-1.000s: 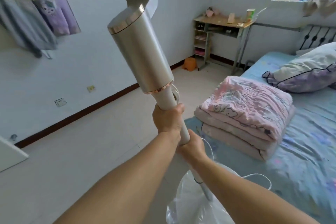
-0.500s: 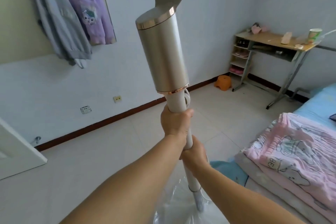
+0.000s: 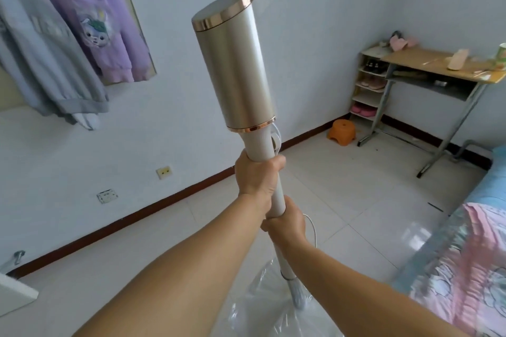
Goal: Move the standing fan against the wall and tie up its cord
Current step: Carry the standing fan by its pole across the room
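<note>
The standing fan fills the middle of the view, with a champagne-coloured cylinder and a white pole below it. My left hand grips the pole just under the cylinder. My right hand grips the pole lower down. The fan's base is wrapped in clear plastic at the bottom of the view. Its white cord loops down beside my right wrist and also shows near the cylinder's lower rim. The fan head is cut off at the top. The white wall stands behind the fan.
Clothes hang on the left wall above two sockets. An orange stool, a shoe rack and a desk stand in the far corner. A bed with a pink blanket lies at the right. Tiled floor stretches between.
The view has swung left from the bed toward the left wall. The fan has come with it, held in both hands, and now stands more upright.
</note>
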